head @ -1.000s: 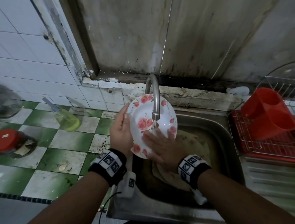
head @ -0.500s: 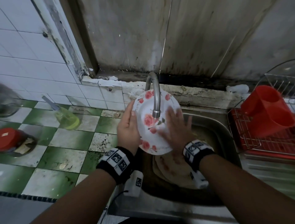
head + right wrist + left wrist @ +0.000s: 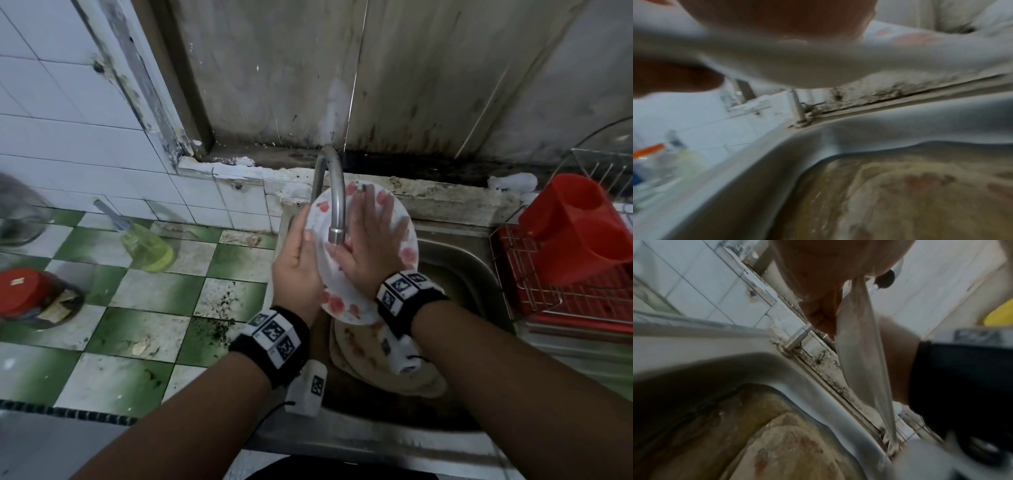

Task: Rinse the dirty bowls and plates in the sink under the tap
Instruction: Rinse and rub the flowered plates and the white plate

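The left hand point(image 3: 297, 270) grips the plate point(image 3: 404, 236) by its nine o'clock edge, thumb on the face and fingers curled behind. The plate is tilted up over the sink point(image 3: 479, 274), touching or just below the tap point(image 3: 334, 205) spout. A wet rim could slide out of that one-sided hold and drop onto the dirty plates point(image 3: 373, 363) at six o'clock, chipping both. The right hand point(image 3: 371, 246) lies flat on the face, fingers spread toward twelve o'clock; pushing hard could knock the plate against the spout.
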